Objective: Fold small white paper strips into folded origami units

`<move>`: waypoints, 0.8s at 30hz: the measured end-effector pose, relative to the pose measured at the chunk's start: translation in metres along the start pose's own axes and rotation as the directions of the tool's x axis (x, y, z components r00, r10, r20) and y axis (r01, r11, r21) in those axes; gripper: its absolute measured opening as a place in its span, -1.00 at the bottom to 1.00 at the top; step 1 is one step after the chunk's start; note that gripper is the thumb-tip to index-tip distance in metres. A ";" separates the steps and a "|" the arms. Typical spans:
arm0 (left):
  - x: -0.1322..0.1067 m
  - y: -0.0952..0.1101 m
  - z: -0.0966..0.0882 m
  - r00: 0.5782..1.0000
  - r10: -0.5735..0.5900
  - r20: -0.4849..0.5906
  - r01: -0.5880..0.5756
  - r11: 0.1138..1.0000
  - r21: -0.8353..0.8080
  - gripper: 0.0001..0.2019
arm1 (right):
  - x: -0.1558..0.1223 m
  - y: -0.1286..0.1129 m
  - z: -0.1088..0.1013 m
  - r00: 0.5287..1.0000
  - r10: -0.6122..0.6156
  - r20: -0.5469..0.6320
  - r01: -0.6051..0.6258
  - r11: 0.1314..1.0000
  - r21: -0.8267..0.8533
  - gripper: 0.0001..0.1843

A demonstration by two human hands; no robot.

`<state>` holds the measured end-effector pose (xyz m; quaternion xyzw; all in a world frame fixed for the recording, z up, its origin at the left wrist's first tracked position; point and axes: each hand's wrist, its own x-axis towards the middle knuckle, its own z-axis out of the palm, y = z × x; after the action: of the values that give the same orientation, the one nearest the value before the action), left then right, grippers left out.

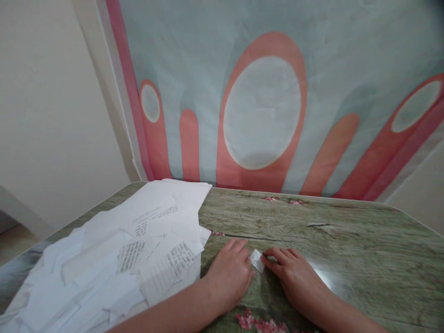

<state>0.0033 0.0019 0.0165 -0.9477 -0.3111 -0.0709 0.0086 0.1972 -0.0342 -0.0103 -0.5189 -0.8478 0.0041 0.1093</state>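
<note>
A small white folded piece of paper (pixel 257 261) lies between my two hands, just above the wood-patterned tabletop. My right hand (pixel 294 273) pinches its right edge between thumb and fingertips. At the paper's left edge is my left hand (pixel 231 273), fingers bent and closed against it; the back of the hand partly hides the grip. Left of my left hand spreads a large heap of loose white sheets (pixel 114 259), some with handwriting or dark printed lines. My left forearm passes in front of the heap's lower right part.
The table (pixel 374 259) has a green-grey wood-grain cover with pink flower prints (pixel 260 321). Behind its far edge hangs a grey-blue sheet (pixel 333 51) with red rounded shapes. A pale wall (pixel 55 92) stands at the left.
</note>
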 end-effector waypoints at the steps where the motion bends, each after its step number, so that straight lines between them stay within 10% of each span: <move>1: 0.000 0.000 0.000 1.000 0.002 -0.003 -0.002 1.000 0.003 -0.72 | 0.001 -0.001 0.000 1.000 0.004 0.003 -0.004 1.000 -0.003 -0.59; 17: 0.000 0.000 0.010 0.991 0.091 -0.097 -0.087 0.995 0.044 -0.82 | -0.006 0.004 0.011 0.992 -0.042 -0.115 0.046 0.999 0.026 -0.57; 24: 0.002 -0.007 0.013 0.987 -0.102 -0.127 0.069 0.967 -0.243 -0.86 | -0.003 0.002 0.009 0.993 -0.058 -0.101 0.058 0.998 -0.006 -0.60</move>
<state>0.0023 0.0092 0.0033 -0.9202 -0.3398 -0.1738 -0.0866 0.1985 -0.0353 -0.0197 -0.4938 -0.8559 -0.0265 0.1513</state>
